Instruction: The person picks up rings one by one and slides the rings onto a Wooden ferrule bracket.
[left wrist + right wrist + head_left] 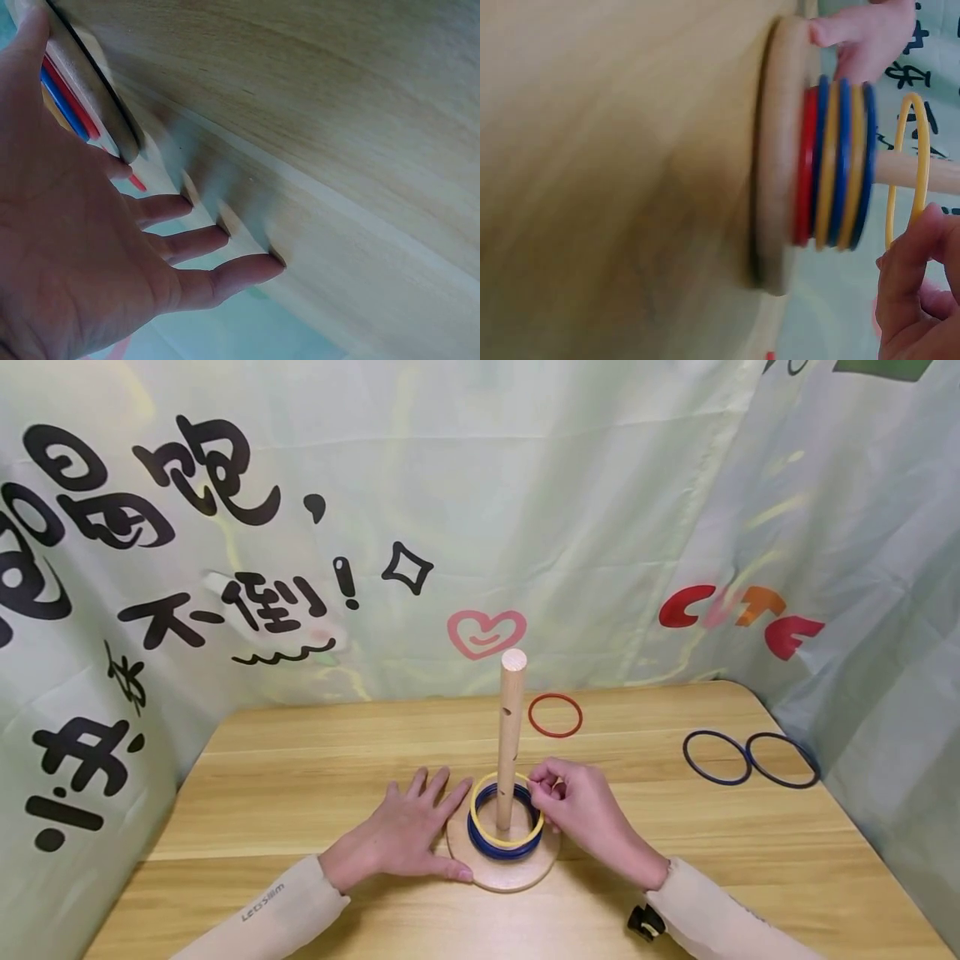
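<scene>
On the pale cloth backdrop (585, 527), the colourful letters (684, 607) at the right read "CUTE", and large black Chinese characters (172, 617) covered the left part, among them 不倒 with an exclamation mark; the small print on the beige left sleeve (300, 914) seemed to be "Letsslim". On the light wooden table (300, 777), a round wooden base (510, 881) carried a stack of thin rings (832, 169), which from the base upward showed red, blue, yellow, blue, yellow and blue. The round wooden pole (510, 727) rose through them, its long axis upright. The thin yellow ring (922, 135) was around this pole, above the stack and apart from it, its plane lying nearly across the pole with a slight tilt. The right hand (585, 797) pinched its edge between the thumb and the bent fingers. The left hand (408, 831) had its fingers spread wide and grasped nothing; its thumb rested on the rim of the base. Behind the pole lay a thin red ring (556, 736), and well apart at the right two dark blue rings (747, 760) lay side by side.
</scene>
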Demonstrator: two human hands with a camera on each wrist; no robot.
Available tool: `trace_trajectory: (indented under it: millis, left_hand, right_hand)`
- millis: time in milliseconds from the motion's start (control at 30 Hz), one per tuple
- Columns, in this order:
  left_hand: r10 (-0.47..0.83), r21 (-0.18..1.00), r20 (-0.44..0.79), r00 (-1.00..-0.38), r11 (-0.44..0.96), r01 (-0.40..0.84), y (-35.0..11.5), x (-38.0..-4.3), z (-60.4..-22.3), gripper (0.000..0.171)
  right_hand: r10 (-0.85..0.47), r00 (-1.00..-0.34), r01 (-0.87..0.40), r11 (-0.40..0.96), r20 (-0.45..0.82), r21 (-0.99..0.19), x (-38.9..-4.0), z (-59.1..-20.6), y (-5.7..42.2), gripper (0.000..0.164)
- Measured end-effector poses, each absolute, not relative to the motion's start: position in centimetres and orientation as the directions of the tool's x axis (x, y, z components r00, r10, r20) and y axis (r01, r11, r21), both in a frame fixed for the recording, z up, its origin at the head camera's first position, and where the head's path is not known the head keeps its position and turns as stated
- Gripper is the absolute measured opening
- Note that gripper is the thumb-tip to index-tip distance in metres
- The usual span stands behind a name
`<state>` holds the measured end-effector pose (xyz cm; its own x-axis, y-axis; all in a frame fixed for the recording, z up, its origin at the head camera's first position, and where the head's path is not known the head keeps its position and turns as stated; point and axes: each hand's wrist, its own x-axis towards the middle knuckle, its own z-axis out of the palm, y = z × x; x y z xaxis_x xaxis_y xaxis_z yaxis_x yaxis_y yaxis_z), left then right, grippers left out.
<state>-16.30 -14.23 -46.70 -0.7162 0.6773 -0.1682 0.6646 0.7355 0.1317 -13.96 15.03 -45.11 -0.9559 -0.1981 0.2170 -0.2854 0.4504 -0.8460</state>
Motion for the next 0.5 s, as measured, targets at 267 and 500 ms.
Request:
trace_trajectory:
  millis: [267, 500]
  left_hand:
    - [0.676, 0.133, -0.17, -0.718, 0.737, 0.663, -14.3, -16.3, -46.8, 0.124]
    - [0.678, 0.134, -0.161, -0.717, 0.735, 0.665, -14.4, -16.3, -46.7, 0.124]
  right_hand:
    - [-0.212, -0.955, -0.286, 0.451, 0.21, -0.846, -14.3, -46.5, 15.1, 0.014]
    - [-0.21, -0.956, -0.283, 0.472, 0.206, -0.835, -14.4, -46.9, 15.0, 0.014]
